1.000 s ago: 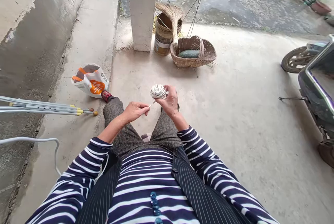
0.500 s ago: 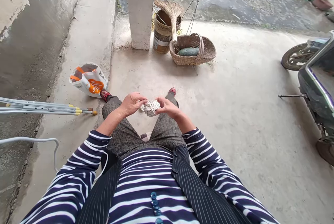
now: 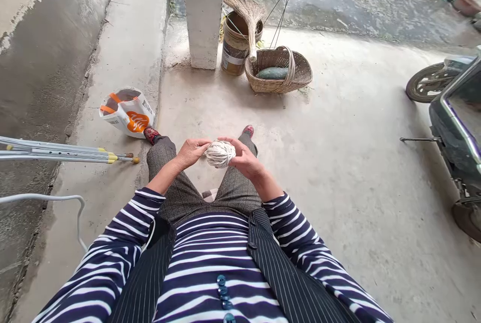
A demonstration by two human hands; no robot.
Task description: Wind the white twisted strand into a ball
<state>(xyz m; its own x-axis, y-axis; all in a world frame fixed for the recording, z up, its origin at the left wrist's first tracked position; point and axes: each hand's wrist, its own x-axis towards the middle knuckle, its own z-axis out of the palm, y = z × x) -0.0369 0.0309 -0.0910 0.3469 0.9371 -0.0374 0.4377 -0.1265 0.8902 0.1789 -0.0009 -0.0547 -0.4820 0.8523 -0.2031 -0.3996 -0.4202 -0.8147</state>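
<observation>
Wound white ball (image 3: pixel 220 154): sitting right of the bag (image 3: pixel 117 122)
Right hand (image 3: pixel 246 160): fingers gripping it
Left hand (image 3: pixel 190 153): fingertips pinching at its edge, can't tell what
Bag: orange logo (image 3: pixel 137 121) showing, characters (image 3: pixel 147 105) I'm not making out

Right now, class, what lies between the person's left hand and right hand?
In the head view, a white wound ball lies there: the right hand holds it, and the left hand is at its edge.

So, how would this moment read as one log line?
left hand: at edge of ball | right hand: holding ball | ball: between hands | basket: on floor, gourd inside
</observation>
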